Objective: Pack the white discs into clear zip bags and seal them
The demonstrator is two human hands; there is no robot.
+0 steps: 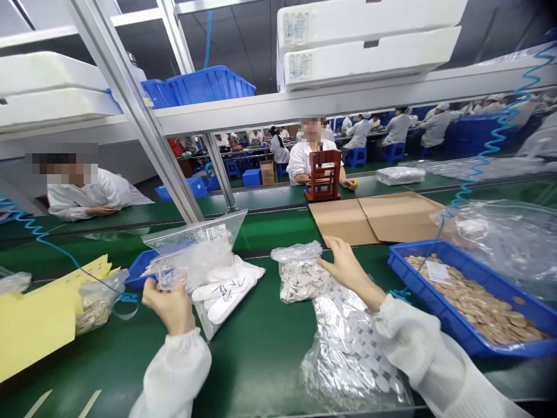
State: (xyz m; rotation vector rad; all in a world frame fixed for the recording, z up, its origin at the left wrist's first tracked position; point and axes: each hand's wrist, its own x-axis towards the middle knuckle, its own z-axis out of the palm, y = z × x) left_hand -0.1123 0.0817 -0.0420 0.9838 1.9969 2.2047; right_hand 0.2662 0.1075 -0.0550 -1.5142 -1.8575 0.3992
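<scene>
My left hand [169,305] is closed on the near edge of a clear plastic bag [220,249], which carries a printed label. Beside and partly under that bag lies another bag of white, flat, long pieces [230,290], with black handwriting on it. My right hand [348,267] is open, fingers stretched forward and thumb apart, over the green work surface. Just left of it sits a small clear bag of whitish chips [304,278]. Below my right wrist a larger clear bag of round white discs [348,354] lies flat, partly hidden by my sleeve.
At right stands a blue tray [461,325] of tan discs; flattened cardboard [374,217] lies behind. Yellow sheets [43,325] and a bag of tan pieces [98,307] are at left. A metal post [143,116] and coiled blue hoses [483,145] rise nearby. Co-workers sit opposite.
</scene>
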